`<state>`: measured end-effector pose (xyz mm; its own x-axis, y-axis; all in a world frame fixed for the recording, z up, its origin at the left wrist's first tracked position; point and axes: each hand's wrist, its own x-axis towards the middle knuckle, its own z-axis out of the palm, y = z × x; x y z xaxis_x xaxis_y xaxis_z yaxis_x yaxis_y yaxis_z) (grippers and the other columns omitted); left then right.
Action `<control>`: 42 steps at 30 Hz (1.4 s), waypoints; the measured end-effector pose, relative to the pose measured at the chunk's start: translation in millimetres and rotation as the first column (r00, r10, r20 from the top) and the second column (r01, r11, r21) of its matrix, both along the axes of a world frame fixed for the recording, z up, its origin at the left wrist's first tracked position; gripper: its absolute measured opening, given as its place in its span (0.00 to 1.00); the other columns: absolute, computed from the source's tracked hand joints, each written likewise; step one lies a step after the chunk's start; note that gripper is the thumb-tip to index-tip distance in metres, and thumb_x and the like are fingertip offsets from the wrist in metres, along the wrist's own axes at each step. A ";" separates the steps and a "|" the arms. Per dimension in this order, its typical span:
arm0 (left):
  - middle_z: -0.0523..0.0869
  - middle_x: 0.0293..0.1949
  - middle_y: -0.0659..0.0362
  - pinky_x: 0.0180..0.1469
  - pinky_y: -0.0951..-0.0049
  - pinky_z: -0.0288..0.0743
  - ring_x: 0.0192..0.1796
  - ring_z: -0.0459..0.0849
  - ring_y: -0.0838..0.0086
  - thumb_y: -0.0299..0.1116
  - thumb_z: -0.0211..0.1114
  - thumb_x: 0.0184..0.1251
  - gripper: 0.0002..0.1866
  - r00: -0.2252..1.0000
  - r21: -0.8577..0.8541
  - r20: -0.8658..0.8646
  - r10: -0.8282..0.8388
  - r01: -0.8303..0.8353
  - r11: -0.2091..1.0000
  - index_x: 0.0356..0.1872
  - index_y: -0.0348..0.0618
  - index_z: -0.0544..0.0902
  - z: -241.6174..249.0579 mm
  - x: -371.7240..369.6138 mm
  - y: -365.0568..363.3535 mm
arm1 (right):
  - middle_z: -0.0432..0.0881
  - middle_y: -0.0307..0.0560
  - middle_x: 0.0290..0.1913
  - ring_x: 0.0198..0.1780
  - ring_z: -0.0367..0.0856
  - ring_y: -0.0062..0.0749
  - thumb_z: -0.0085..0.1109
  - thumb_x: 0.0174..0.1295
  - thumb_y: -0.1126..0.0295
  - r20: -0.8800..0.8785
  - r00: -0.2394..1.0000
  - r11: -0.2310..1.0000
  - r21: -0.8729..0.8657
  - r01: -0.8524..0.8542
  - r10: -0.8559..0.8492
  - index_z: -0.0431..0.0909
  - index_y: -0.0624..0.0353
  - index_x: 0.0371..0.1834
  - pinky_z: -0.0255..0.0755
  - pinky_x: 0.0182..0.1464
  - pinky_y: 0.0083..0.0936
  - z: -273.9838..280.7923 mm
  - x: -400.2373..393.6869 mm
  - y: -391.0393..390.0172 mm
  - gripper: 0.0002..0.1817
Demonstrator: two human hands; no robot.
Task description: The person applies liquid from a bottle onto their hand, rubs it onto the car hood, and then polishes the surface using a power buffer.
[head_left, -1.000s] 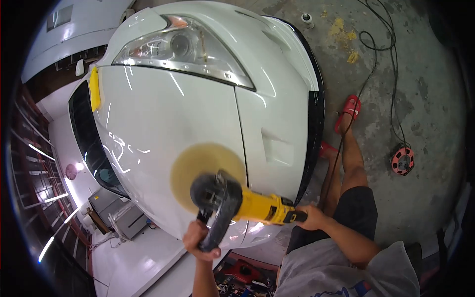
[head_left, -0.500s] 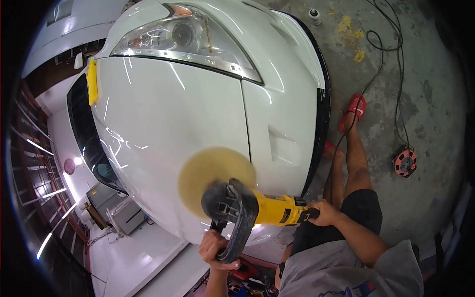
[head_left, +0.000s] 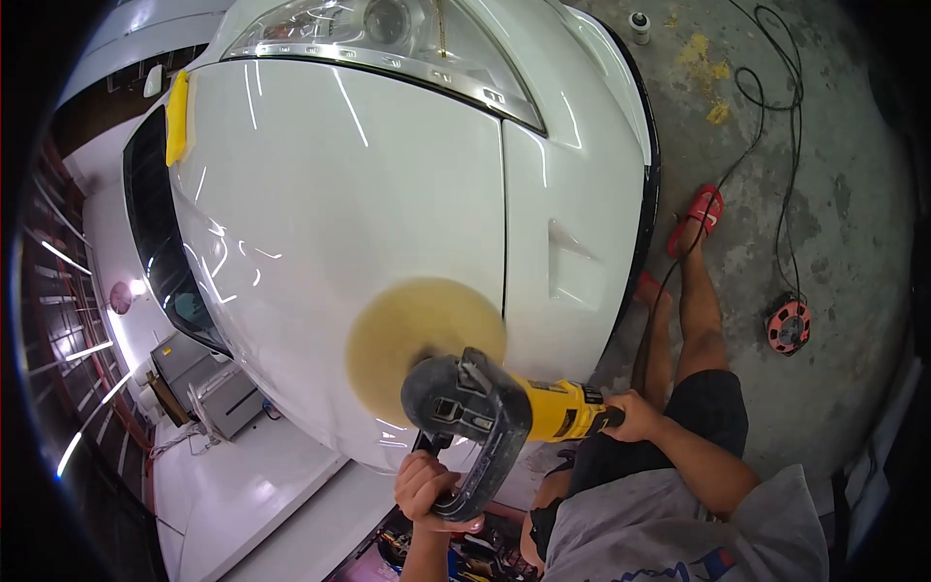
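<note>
Your left fingers (head_left: 419, 482) clench the loop handle (head_left: 508, 454), your right fingers (head_left: 630, 404) the rear of the polisher (head_left: 555, 408), whose blurred pad (head_left: 412, 330) is at the near part of the hood (head_left: 359, 209); uneven pressure could make its rim bite the seam (head_left: 505, 218) at right

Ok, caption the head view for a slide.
Left hand and right hand hold a polisher, its yellow pad a blur over a white car's hood.
</note>
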<state>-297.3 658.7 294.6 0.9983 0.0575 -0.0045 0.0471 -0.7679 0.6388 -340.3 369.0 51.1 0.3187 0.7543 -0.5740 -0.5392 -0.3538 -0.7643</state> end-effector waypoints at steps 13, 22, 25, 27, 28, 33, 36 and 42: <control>0.72 0.14 0.61 0.31 0.67 0.69 0.18 0.74 0.67 0.55 0.74 0.38 0.28 1.000 -0.010 -0.019 -0.015 0.015 1.000 0.19 0.35 0.80 1.1 -8.3 2.9 | 0.85 0.57 0.36 0.42 0.85 0.49 0.69 0.45 0.64 0.084 0.996 0.999 -0.030 -0.035 0.038 0.81 0.59 0.46 0.79 0.47 0.35 -12.6 -32.0 6.0 0.22; 0.70 0.13 0.61 0.30 0.68 0.70 0.18 0.74 0.67 0.59 0.74 0.39 0.31 0.998 0.017 0.005 -0.065 0.065 0.998 0.18 0.35 0.80 0.5 19.9 8.3 | 0.85 0.56 0.36 0.41 0.86 0.47 0.70 0.46 0.67 0.011 0.994 0.994 0.019 0.107 -0.107 0.81 0.61 0.43 0.79 0.45 0.31 5.7 -17.1 16.2 0.19; 0.69 0.13 0.61 0.29 0.68 0.69 0.18 0.73 0.67 0.63 0.74 0.40 0.33 0.994 0.014 0.021 -0.107 0.106 0.994 0.18 0.35 0.80 -2.2 51.8 8.4 | 0.85 0.55 0.34 0.38 0.87 0.42 0.69 0.48 0.69 -0.056 0.963 0.963 0.037 0.267 -0.265 0.81 0.62 0.40 0.78 0.42 0.30 14.1 -15.2 24.4 0.16; 0.69 0.13 0.62 0.28 0.67 0.68 0.18 0.73 0.67 0.64 0.73 0.43 0.34 0.989 0.006 0.032 -0.145 0.144 0.989 0.18 0.35 0.79 -3.6 74.7 11.6 | 0.85 0.54 0.33 0.37 0.87 0.39 0.69 0.49 0.70 -0.095 0.946 0.948 0.045 0.314 -0.308 0.81 0.62 0.39 0.78 0.41 0.30 22.6 -7.5 29.2 0.15; 0.72 0.14 0.57 0.32 0.65 0.70 0.19 0.74 0.64 0.76 0.66 0.44 0.44 0.991 0.069 -0.049 -0.122 0.125 0.990 0.17 0.33 0.75 1.8 81.7 12.1 | 0.85 0.53 0.32 0.35 0.87 0.36 0.68 0.50 0.70 -0.132 0.930 0.934 0.051 0.353 -0.344 0.81 0.62 0.38 0.77 0.40 0.29 27.9 -3.0 32.4 0.13; 0.72 0.15 0.56 0.29 0.68 0.68 0.21 0.74 0.65 0.73 0.68 0.44 0.42 0.985 0.078 -0.089 -0.147 0.154 0.985 0.18 0.32 0.76 7.8 154.0 11.7 | 0.85 0.53 0.30 0.33 0.86 0.34 0.67 0.50 0.71 -0.169 0.896 0.905 0.037 0.423 -0.411 0.81 0.63 0.37 0.76 0.37 0.29 44.9 19.2 51.4 0.12; 0.71 0.16 0.57 0.27 0.70 0.67 0.20 0.73 0.65 0.72 0.67 0.45 0.41 0.989 0.125 -0.115 -0.093 0.108 0.986 0.17 0.33 0.75 10.7 191.8 10.0 | 0.83 0.55 0.27 0.30 0.85 0.37 0.66 0.50 0.71 -0.191 0.885 0.900 0.013 0.435 -0.425 0.80 0.63 0.37 0.75 0.36 0.31 54.6 32.5 63.9 0.12; 0.82 0.34 0.48 0.40 0.64 0.75 0.28 0.79 0.67 0.71 0.64 0.55 0.43 0.988 0.133 -0.038 -0.147 0.151 0.979 0.45 0.32 0.77 3.3 235.2 63.5 | 0.82 0.57 0.25 0.30 0.85 0.47 0.66 0.50 0.69 -0.180 0.824 0.842 -0.046 0.538 -0.537 0.79 0.63 0.37 0.75 0.34 0.35 76.8 65.0 84.2 0.13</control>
